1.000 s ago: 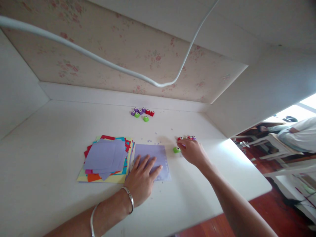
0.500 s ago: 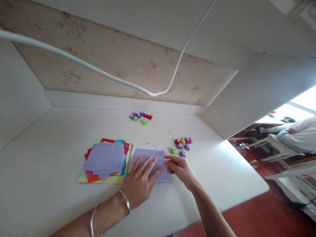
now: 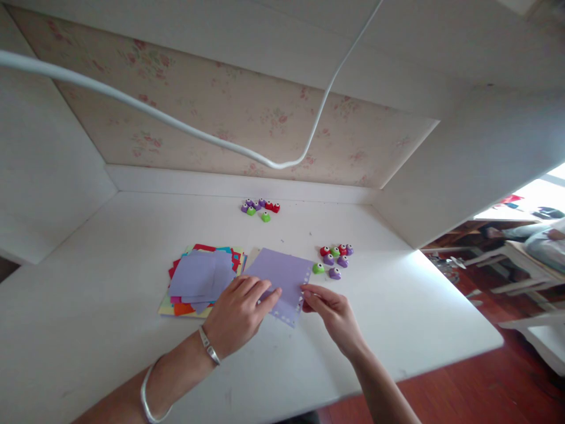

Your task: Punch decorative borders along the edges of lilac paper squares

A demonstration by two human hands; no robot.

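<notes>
A light purple sheet of paper (image 3: 282, 271) with small holes punched along its right and lower edges lies turned at an angle in front of me. My right hand (image 3: 329, 315) pinches its right edge between thumb and fingers, next to the row of holes. Over the sheet's lower left part is my left hand (image 3: 241, 312), its fingers loosely bent and its thumb held apart; whether the fingertips press on the paper is hard to tell. Left of the sheet is a stack of coloured paper (image 3: 192, 277), purple pieces uppermost.
Several small red, green and purple craft punches (image 3: 334, 262) stand right of the sheet. Another group of punches (image 3: 256, 206) sits near the back wall. A white cable (image 3: 278, 166) hangs across the view. The white table's edge (image 3: 441, 365) and a red floor are at lower right.
The purple sheet has turned and its right edge shows more holes. My left hand has drawn back from lying flat on it. The paper bits behind the sheet are mostly out of sight.
</notes>
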